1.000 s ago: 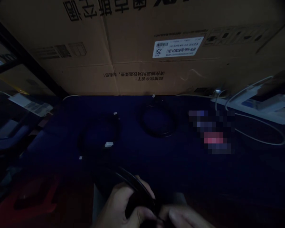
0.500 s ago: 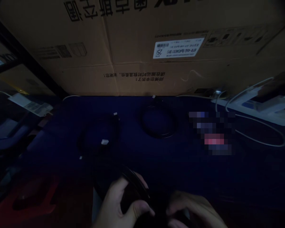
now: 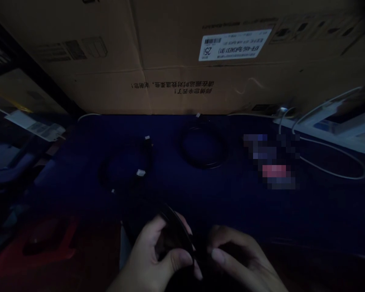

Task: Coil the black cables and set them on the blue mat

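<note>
The scene is very dark. My left hand (image 3: 153, 253) is closed around a coil of black cable (image 3: 178, 231) at the near edge of a dark blue surface (image 3: 231, 202). My right hand (image 3: 241, 261) is beside it, fingers curled and pinched at the same cable, thumb toward the left hand. Two more coiled black cables lie further out: one with white connectors (image 3: 126, 168) at centre left, another (image 3: 202, 148) at the centre.
A large cardboard box (image 3: 176, 56) with a white label (image 3: 234, 44) stands as a wall behind the surface. A white cable (image 3: 331, 162) loops at the right by a white device (image 3: 340, 125). A pixelated patch (image 3: 272, 162) lies right of centre. A reddish object (image 3: 45, 247) sits lower left.
Both hands have risen further into view, the right one now showing most of its fingers. The view has tilted slightly down, so the box and cables sit higher in the picture.
</note>
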The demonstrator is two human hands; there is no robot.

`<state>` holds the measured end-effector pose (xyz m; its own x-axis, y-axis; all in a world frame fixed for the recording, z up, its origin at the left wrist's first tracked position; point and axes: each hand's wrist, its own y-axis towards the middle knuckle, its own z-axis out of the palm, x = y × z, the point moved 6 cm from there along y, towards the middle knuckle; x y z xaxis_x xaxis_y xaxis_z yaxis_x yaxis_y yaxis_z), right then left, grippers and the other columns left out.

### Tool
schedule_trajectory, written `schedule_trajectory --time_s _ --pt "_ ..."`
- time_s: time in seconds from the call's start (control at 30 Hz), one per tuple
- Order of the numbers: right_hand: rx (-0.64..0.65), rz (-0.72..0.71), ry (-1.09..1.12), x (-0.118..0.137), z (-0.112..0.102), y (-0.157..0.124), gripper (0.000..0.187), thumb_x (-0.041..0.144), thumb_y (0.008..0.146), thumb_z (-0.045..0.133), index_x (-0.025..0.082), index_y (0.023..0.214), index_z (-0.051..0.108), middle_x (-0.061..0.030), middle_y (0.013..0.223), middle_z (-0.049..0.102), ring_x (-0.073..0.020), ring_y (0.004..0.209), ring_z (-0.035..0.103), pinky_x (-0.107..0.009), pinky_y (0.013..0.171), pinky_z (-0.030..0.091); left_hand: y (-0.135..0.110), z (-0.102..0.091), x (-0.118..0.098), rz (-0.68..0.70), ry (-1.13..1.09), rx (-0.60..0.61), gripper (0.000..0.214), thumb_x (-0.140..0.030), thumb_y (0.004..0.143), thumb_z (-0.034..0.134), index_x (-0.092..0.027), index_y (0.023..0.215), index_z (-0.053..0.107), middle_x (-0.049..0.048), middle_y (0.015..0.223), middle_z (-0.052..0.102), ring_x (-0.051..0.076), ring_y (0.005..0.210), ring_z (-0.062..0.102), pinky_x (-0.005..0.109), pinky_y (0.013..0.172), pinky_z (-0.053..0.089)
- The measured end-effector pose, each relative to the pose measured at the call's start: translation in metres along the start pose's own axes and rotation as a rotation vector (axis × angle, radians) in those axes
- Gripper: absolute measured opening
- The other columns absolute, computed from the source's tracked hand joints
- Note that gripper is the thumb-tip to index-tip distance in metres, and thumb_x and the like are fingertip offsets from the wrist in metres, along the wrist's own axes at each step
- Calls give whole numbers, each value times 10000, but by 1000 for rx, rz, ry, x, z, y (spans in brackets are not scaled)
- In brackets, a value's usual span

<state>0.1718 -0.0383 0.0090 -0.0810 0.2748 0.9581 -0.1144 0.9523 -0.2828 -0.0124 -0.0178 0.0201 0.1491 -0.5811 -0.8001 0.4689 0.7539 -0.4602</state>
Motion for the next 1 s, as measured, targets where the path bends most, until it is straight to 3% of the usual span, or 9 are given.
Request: schedule_trajectory --time_s 0.13,0.27,0.37,0.47,0.53,0.7,0.87,1.0 --pt "4 -277 -15 2 10 6 137 419 917 802 304 843 813 12 725 786 -164 654 731 -259 675 579 2 -2 -4 49 -117 -21 412 -443 843 887 -238 1055 600 -24 815 766 159 736 762 271 752 563" --pt "-48 -306 3 -11 14 5 38 350 906 821 332 872 828 20 736 780 -155 663 726 -247 679 564 4 -3 -6 78 -148 -44 468 -490 784 922 -234 1013 604 -34 775 764 153 702 758 254 723 555" --pt "-62 -159 207 -22 13 5 162 439 874 840 295 806 809 19 688 711 -123 572 616 -233 592 500 4 -3 -3 77 -122 -33 407 -454 810 911 -223 976 619 -17 761 766 166 719 756 263 737 561" --pt "-21 165 469 -34 18 7 333 508 762 915 228 740 735 42 637 600 -85 520 492 -208 523 399 3 -5 3 64 -52 -58 294 -336 829 886 -223 972 656 -7 765 757 183 733 751 276 734 572" --pt "39 307 594 -35 24 8 404 512 714 942 204 710 681 56 602 533 -76 524 447 -206 534 368 1 -8 7 46 25 -106 220 -270 821 847 -229 969 689 -7 769 738 203 736 749 306 738 588" --pt "226 390 734 -36 33 13 398 471 751 908 201 708 618 82 550 413 -61 488 313 -193 480 251 -2 -11 3 22 199 -158 132 -230 818 746 -241 949 759 6 756 712 226 739 723 381 774 620" --pt "264 433 701 -42 34 16 411 467 790 880 197 704 581 87 566 388 -57 496 271 -194 474 199 -3 -8 -5 23 412 -145 172 -141 803 647 -244 845 778 18 852 737 202 774 712 301 728 603" --pt "281 391 632 -40 34 19 420 529 832 837 204 740 589 91 553 403 -62 486 285 -204 481 223 -3 -5 -8 36 476 -139 294 -79 808 544 -275 841 762 -23 809 718 163 765 701 237 723 561"
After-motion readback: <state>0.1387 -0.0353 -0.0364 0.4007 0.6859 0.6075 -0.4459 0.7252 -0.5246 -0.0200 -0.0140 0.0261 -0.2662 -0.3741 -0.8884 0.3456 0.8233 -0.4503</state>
